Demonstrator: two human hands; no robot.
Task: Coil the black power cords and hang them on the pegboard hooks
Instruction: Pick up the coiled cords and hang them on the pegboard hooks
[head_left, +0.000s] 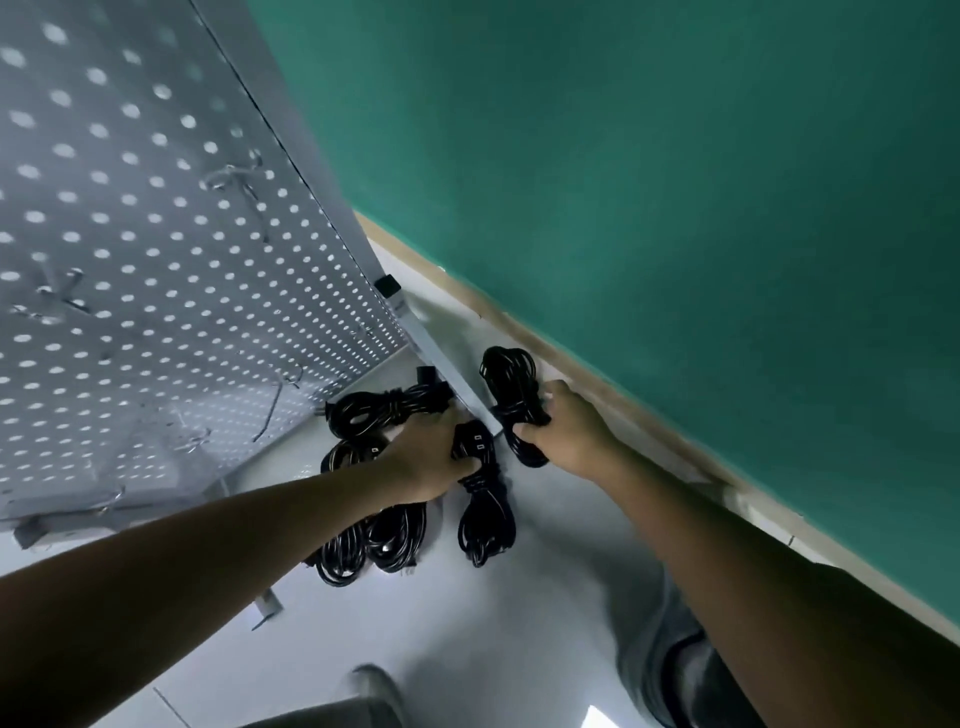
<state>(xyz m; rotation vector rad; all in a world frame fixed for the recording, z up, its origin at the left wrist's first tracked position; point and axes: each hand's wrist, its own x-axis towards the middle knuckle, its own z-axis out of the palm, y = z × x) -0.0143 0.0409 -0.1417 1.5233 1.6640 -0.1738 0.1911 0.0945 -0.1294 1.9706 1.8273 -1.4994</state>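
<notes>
I see open white floor (545, 597) below the cord bundles (395, 535), wide enough for either arm to come in. Ahead, the pegboard (130, 234) fills the left side, its wire hooks (236, 179) sticking out into the reach path. Its grey foot bar (441, 364) runs across the floor between two bundles and splits the space. On the right the green wall (623, 182) and its baseboard (597, 374) close things in, so my right hand (569, 428) works in a narrow wedge; my left hand (421, 457) sits among crowded bundles.
</notes>
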